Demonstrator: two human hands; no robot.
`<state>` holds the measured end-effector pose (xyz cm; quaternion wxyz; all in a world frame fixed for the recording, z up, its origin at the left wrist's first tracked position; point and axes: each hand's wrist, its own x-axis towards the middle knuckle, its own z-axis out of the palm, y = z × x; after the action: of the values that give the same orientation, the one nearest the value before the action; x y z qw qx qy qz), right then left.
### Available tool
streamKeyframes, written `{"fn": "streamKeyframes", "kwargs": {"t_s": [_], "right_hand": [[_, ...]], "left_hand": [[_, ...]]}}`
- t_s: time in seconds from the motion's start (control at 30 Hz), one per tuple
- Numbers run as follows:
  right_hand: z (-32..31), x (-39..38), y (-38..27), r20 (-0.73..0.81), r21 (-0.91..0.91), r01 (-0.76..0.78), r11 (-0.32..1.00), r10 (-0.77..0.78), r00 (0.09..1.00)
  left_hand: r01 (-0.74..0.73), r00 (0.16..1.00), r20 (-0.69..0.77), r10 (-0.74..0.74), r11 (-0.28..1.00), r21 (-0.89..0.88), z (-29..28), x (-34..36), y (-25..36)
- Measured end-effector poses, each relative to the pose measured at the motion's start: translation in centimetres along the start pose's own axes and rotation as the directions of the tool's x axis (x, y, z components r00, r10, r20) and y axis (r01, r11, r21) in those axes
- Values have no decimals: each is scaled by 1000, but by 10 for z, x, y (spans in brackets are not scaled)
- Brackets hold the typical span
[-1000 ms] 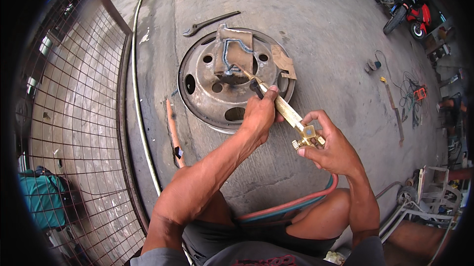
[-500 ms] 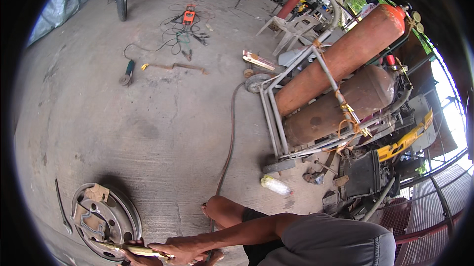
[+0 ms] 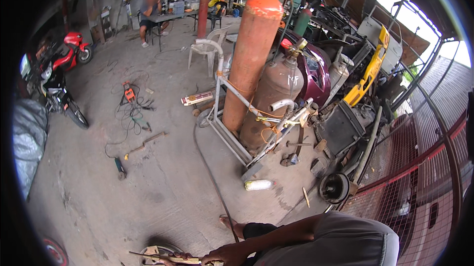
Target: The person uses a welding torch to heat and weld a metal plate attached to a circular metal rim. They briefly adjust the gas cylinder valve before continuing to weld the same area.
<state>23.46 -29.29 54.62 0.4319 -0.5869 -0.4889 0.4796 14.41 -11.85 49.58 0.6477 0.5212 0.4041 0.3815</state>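
"So, what lies on your far left?"

"Crinkled silvery sheeting (image 3: pixel 29 140), then a black motorcycle (image 3: pixel 59 91), then a slim green-bodied grinder (image 3: pixel 119 166) on rough grey concrete (image 3: pixel 163 187)."

"And at your hands?"

"Low in view sits a round metal wheel (image 3: pixel 173 247), its curved rim cut off by the lower edge. My slender brass torch (image 3: pixel 194 260) crosses it from where I look; I can't tell whether its tip touches the metal. My left hand (image 3: pixel 183 255), partly cropped, has its fingers wrapped over the shaft, and my right hand (image 3: pixel 224 255) is closed around the rear end."

"Further right?"

"A dark, bending hose (image 3: pixel 205 163), then a tall orange cylinder (image 3: pixel 254 44) on a grey tubular trolley (image 3: pixel 239 97), a whitish plastic bottle (image 3: pixel 258 185), a round-shouldered brown cylinder (image 3: pixel 284 81), a curved yellow panel (image 3: pixel 368 76) and gridded wire mesh (image 3: pixel 410 192)."
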Motion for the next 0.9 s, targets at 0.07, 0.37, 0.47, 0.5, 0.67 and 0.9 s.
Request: {"fn": "streamKeyframes", "kwargs": {"t_s": [0.07,0.37,0.47,0.5,0.67,0.9], "right_hand": [[-36,-28,-32,-141,-21,-96,995,92,986],[-245,-231,-101,-967,-201,-402,893,-114,229],[-350,-312,-122,-954,-214,-686,695,-299,-6],[-390,-343,-121,-938,-187,-783,594,-345,-38],[-578,-415,-95,-906,38,-971,237,-402,-134],[-715,-461,-38,-983,152,-984,97,-86,-160]], "left_hand": [[479,878,150,-455,818,-320,16,16,49],[216,785,608,-118,972,-92,205,70,170],[50,663,746,-71,997,50,334,62,205],[-45,597,802,-33,996,74,384,54,214],[-440,343,936,-83,866,238,613,2,248],[-644,-18,1000,17,765,-25,864,-54,192]]}}
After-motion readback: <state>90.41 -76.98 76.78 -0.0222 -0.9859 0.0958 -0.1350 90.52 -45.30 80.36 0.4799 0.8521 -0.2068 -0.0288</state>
